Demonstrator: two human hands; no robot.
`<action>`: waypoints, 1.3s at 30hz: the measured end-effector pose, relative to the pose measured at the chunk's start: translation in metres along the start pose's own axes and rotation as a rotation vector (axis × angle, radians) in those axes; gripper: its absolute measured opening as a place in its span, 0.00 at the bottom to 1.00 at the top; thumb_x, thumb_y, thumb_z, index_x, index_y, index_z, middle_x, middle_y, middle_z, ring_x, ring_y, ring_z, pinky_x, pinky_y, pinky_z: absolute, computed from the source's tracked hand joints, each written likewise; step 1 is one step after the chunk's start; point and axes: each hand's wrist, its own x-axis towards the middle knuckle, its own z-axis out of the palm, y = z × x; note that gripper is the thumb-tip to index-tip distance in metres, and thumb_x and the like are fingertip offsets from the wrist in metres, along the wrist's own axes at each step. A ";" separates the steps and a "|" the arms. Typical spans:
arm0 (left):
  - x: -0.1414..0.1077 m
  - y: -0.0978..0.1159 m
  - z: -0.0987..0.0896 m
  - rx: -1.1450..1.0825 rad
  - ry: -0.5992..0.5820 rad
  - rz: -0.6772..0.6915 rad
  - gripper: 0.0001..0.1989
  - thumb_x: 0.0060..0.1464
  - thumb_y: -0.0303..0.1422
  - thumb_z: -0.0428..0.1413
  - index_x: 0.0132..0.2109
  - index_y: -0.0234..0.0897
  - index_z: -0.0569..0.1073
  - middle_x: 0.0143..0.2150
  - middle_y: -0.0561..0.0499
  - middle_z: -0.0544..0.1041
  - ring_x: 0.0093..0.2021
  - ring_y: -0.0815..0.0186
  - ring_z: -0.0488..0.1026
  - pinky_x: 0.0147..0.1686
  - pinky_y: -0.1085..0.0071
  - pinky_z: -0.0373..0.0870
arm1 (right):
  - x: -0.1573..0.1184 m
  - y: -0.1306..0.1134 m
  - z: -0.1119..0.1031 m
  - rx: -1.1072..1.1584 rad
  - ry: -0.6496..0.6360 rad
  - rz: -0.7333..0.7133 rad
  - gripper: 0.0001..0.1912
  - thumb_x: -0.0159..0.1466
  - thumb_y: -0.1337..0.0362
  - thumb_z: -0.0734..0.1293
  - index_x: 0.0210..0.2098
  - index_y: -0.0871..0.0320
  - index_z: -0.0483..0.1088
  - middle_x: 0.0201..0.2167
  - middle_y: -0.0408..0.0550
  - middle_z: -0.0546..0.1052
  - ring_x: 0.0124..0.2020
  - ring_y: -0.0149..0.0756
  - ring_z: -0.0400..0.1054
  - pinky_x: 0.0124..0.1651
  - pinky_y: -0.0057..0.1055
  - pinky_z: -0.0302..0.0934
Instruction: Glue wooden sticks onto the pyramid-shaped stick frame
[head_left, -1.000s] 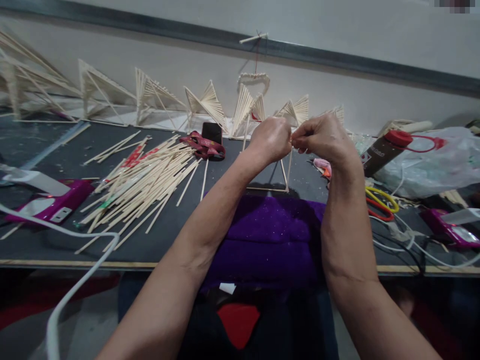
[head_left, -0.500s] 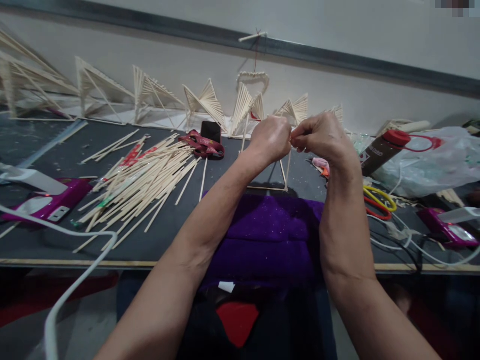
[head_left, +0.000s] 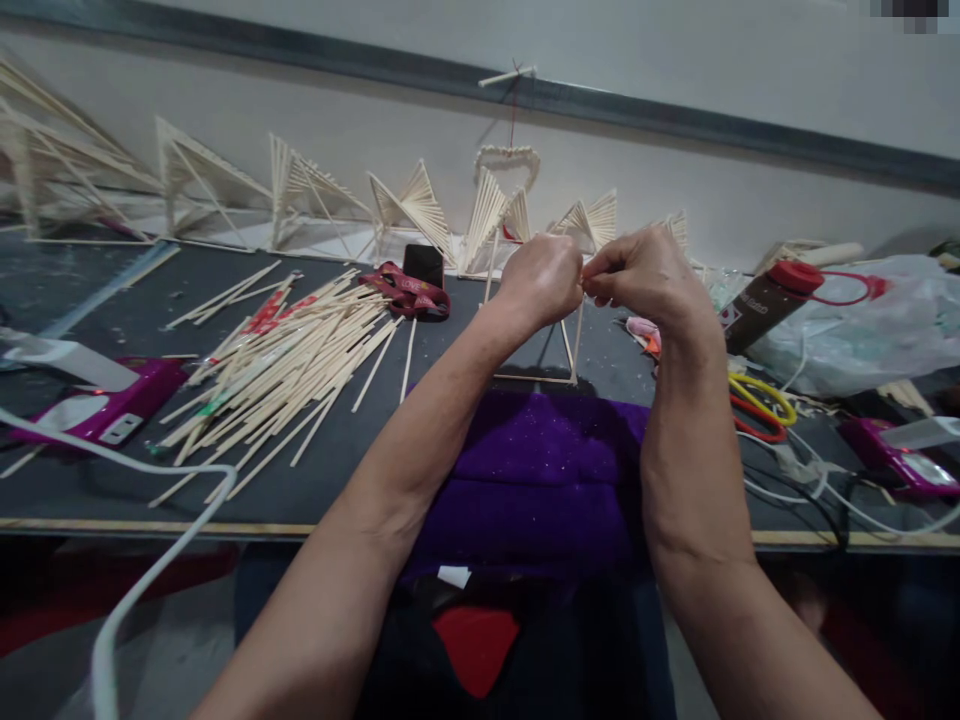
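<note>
My left hand (head_left: 541,285) is closed in a fist with its back towards me, so whatever it grips is hidden. Fingertips of my right hand (head_left: 637,272) are pinched against the left hand's thumb side; something too small to name may be between them. Behind and below both hands stands a frame of thin wooden sticks (head_left: 536,379), its bottom stick lying near the purple cloth (head_left: 540,450) on my lap. The frame's upper part is hidden by my hands, and I cannot tell whether they touch it.
A pile of loose wooden sticks (head_left: 285,385) lies left, near a red lanyard (head_left: 405,292) and a dark phone-like object (head_left: 424,264). Several stick structures (head_left: 411,210) line the wall. Right are a bottle (head_left: 772,300), a plastic bag (head_left: 840,330), cables (head_left: 806,470) and a magenta device (head_left: 900,455).
Both hands keep almost the same place and pinch; the right fingers have shifted very slightly. The whole view has moved a little.
</note>
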 end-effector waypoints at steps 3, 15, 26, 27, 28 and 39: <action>-0.001 0.001 -0.001 0.031 -0.010 -0.004 0.15 0.50 0.30 0.55 0.43 0.37 0.83 0.30 0.43 0.80 0.42 0.54 0.77 0.43 0.62 0.69 | -0.001 -0.001 -0.001 0.001 -0.009 0.013 0.09 0.52 0.67 0.68 0.29 0.63 0.80 0.18 0.46 0.74 0.21 0.31 0.67 0.29 0.30 0.62; 0.000 0.000 -0.001 -0.061 -0.001 0.005 0.13 0.47 0.28 0.56 0.38 0.39 0.84 0.27 0.44 0.79 0.42 0.53 0.76 0.43 0.61 0.68 | -0.003 -0.014 -0.002 -0.089 0.018 0.038 0.06 0.52 0.69 0.68 0.26 0.62 0.79 0.16 0.45 0.72 0.23 0.34 0.69 0.33 0.32 0.62; 0.001 -0.003 -0.003 -0.071 -0.014 -0.003 0.10 0.48 0.30 0.56 0.34 0.38 0.83 0.28 0.42 0.80 0.41 0.53 0.76 0.41 0.61 0.67 | -0.003 -0.010 -0.001 -0.074 0.004 0.021 0.08 0.55 0.64 0.68 0.26 0.63 0.78 0.17 0.47 0.73 0.21 0.31 0.66 0.28 0.30 0.61; 0.001 -0.003 -0.004 -0.077 -0.018 -0.002 0.10 0.48 0.30 0.56 0.34 0.38 0.83 0.28 0.42 0.80 0.41 0.53 0.76 0.41 0.61 0.67 | -0.003 -0.010 -0.001 -0.079 0.006 0.019 0.08 0.55 0.65 0.68 0.26 0.63 0.78 0.17 0.47 0.73 0.21 0.31 0.66 0.28 0.30 0.60; 0.001 -0.003 -0.004 -0.081 -0.020 0.000 0.10 0.48 0.30 0.56 0.34 0.38 0.83 0.28 0.43 0.80 0.41 0.53 0.76 0.41 0.62 0.67 | -0.003 -0.010 -0.001 -0.082 0.007 0.017 0.08 0.55 0.65 0.68 0.26 0.63 0.78 0.17 0.47 0.73 0.21 0.30 0.65 0.28 0.29 0.60; 0.002 -0.006 -0.007 -0.081 -0.042 0.018 0.10 0.47 0.29 0.56 0.33 0.34 0.82 0.27 0.45 0.80 0.37 0.59 0.77 0.36 0.67 0.68 | -0.005 -0.021 -0.003 -0.132 0.034 0.026 0.07 0.53 0.68 0.67 0.25 0.62 0.78 0.15 0.45 0.71 0.21 0.31 0.65 0.28 0.30 0.57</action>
